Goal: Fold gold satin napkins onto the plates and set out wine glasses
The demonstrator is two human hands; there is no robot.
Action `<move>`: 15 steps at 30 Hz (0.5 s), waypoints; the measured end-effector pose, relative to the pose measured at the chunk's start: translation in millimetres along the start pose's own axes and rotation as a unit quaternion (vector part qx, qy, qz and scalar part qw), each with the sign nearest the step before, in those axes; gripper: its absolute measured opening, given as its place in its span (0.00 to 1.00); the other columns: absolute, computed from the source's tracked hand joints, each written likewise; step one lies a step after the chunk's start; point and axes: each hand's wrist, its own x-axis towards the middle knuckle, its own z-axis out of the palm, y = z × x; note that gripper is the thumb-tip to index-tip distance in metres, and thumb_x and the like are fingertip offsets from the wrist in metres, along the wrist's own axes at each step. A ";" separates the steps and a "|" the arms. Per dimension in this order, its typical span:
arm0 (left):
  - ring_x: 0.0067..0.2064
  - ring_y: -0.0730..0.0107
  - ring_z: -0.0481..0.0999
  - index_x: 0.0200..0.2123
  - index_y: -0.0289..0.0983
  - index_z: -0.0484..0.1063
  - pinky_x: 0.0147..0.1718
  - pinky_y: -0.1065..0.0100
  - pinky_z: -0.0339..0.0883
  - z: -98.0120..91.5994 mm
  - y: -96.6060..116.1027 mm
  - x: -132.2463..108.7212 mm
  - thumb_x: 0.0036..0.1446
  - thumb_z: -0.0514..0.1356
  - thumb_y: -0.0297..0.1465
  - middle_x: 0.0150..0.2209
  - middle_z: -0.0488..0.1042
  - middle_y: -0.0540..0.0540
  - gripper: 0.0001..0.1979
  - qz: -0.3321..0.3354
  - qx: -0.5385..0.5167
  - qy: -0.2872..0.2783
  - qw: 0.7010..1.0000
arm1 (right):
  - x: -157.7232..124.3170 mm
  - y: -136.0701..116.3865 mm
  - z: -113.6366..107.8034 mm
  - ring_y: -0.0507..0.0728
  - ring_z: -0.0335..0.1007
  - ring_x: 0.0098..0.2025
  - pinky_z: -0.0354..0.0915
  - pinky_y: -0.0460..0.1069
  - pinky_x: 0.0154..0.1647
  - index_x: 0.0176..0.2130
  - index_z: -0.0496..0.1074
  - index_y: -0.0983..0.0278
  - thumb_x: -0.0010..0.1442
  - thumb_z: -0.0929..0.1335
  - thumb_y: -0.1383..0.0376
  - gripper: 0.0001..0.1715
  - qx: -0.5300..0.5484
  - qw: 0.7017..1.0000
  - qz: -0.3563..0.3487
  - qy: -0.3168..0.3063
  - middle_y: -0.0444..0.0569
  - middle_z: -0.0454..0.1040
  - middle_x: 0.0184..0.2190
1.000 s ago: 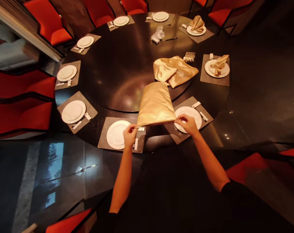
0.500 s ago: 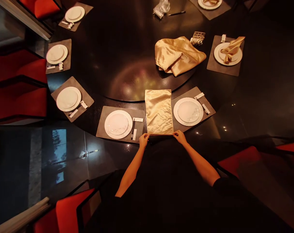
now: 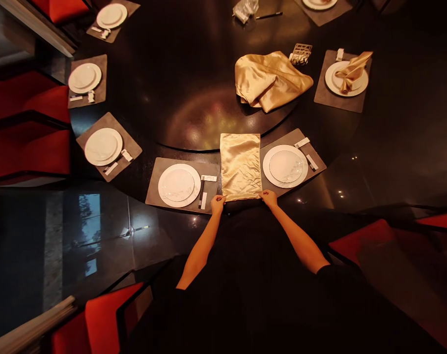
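Observation:
A gold satin napkin (image 3: 240, 166) lies flat and rectangular on the dark table, between the placemats of the nearest two place settings. My left hand (image 3: 218, 204) pinches its near left corner, and my right hand (image 3: 269, 198) pinches its near right corner. The cloth shows small creases. To its left is a white plate (image 3: 179, 185) on a grey placemat (image 3: 155, 194), with black chopsticks (image 3: 201, 192) beside it. To its right is another white plate (image 3: 285, 166).
A crumpled gold cloth (image 3: 269, 81) and a small metal holder (image 3: 300, 54) rest on the dark turntable (image 3: 194, 118). Several place settings ring the table, one with a folded gold napkin (image 3: 352, 71). Red chairs (image 3: 28, 142) stand around it.
The napkin, raised and bulging a second ago, now lies flat on the table. My hands have come down and back toward the table's near edge, and the view has tilted.

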 end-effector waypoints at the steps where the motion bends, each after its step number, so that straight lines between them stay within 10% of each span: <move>1: 0.26 0.73 0.71 0.30 0.37 0.71 0.31 0.70 0.67 -0.8 -0.8 0.0 0.47 0.69 0.33 0.24 0.72 0.53 0.10 -0.010 -0.004 0.002 1.000 | 1.5 -0.5 0.8 0.55 0.75 0.35 0.74 0.45 0.39 0.31 0.71 0.61 0.50 0.74 0.59 0.11 0.006 1.000 0.005 -0.004 0.42 0.75 0.26; 15: 0.29 0.72 0.72 0.26 0.37 0.70 0.37 0.63 0.76 -15.7 -2.7 -6.6 0.42 0.76 0.29 0.23 0.71 0.53 0.16 -0.069 -0.040 -0.021 0.997 | 20.3 9.7 -8.4 0.48 0.70 0.25 0.71 0.41 0.28 0.31 0.70 0.64 0.46 0.80 0.71 0.17 0.038 0.990 0.098 -0.089 0.42 0.75 0.23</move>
